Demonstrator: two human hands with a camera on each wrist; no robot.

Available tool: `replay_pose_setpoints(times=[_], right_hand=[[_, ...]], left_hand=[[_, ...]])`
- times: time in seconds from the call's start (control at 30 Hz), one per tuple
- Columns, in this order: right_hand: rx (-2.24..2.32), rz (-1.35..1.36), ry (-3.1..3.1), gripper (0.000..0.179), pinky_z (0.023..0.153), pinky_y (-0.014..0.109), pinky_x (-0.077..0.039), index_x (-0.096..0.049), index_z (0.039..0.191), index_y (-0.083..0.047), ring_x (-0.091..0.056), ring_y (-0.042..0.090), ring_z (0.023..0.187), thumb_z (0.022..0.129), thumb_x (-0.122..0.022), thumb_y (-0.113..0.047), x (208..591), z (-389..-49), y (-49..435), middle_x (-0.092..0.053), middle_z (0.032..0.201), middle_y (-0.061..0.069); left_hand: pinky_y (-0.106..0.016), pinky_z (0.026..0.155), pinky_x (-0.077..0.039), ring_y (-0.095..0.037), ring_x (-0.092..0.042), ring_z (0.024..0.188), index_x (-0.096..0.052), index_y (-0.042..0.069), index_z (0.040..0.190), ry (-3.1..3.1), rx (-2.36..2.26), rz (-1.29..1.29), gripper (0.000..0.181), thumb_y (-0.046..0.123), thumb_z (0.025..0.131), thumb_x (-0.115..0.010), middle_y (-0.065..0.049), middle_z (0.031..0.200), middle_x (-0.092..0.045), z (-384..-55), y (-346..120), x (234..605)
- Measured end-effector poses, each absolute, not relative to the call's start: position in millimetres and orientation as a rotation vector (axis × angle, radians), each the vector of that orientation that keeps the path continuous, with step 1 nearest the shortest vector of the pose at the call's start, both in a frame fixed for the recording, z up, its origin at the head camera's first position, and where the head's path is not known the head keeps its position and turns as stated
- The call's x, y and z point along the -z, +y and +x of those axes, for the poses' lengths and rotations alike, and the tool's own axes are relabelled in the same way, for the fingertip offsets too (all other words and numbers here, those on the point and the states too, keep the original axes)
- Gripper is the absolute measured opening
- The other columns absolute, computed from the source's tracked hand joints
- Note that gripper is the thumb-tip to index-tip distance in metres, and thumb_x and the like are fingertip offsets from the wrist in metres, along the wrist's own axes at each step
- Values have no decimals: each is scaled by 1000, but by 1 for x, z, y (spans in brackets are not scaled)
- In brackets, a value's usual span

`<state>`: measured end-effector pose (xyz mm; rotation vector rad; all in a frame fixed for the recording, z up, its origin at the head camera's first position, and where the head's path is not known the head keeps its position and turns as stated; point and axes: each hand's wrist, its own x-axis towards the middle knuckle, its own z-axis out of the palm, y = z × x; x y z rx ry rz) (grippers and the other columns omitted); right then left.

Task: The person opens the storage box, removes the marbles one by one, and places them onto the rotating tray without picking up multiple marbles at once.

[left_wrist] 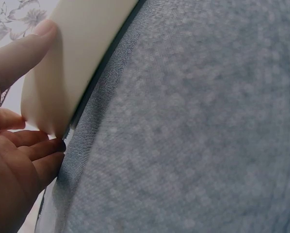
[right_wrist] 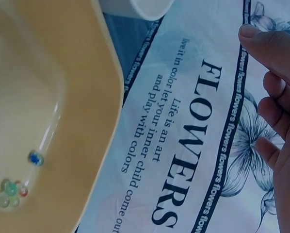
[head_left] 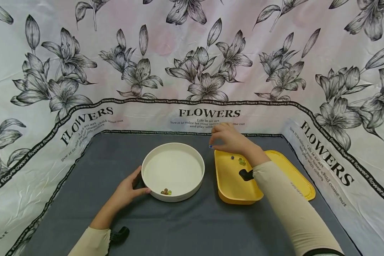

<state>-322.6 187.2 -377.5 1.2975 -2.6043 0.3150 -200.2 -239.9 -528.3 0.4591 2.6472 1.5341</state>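
Note:
On the left, my left hand (head_left: pixel 127 192) holds the side of a round white dish (head_left: pixel 172 170), thumb and fingers spread along its outer wall. The left wrist view shows the thumb (left_wrist: pixel 31 46) against the dish wall (left_wrist: pixel 72 63) and the fingertips low at its base. Several small marbles (head_left: pixel 166 192) lie together at the dish's near edge. My right hand (head_left: pixel 232 140) is over the far edge of a yellow tray (head_left: pixel 225 181), pinching a blue marble (head_left: pixel 210 146) at its fingertips. Inside the tray are another blue marble (right_wrist: pixel 36 158) and a cluster of greenish marbles (right_wrist: pixel 10 192).
A flat yellow lid (head_left: pixel 294 174) lies right of the tray, partly behind the right forearm. Dark grey cloth (head_left: pixel 172 227) covers the table, bordered by white flower-printed cloth (head_left: pixel 208 121). A narrow gap separates dish and tray.

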Motion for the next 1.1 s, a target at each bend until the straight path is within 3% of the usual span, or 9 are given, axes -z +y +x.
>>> replay_pose_setpoints(times=[0.27,0.57,1.1], right_hand=[[-332,1315,-2587,10,90,47,-32,-80,96,-22,-46,23,104,87,-85,-25,380,-325,176,-58,105,0],[-313,1320,-2608,11,101,50,-33,-81,98,-22,-47,22,106,88,-84,-27,386,-324,159,-58,109,0],[-300,1392,-2621,11,88,42,-28,-82,99,-25,-40,18,95,88,-84,-27,399,-330,126,-54,98,-5]], left_hand=[[-57,121,-28,-39,-23,154,-18,3,164,2628,-1553,474,110,30,82,-87,-21,168,-22,-202,-239,530],[-56,120,-29,-37,-23,155,-15,4,165,2656,-1509,449,115,40,82,-86,-18,169,-21,-201,-242,530],[-58,120,-29,-40,-22,154,-16,2,164,2661,-1505,447,113,37,83,-86,-20,169,-20,-201,-241,531]])
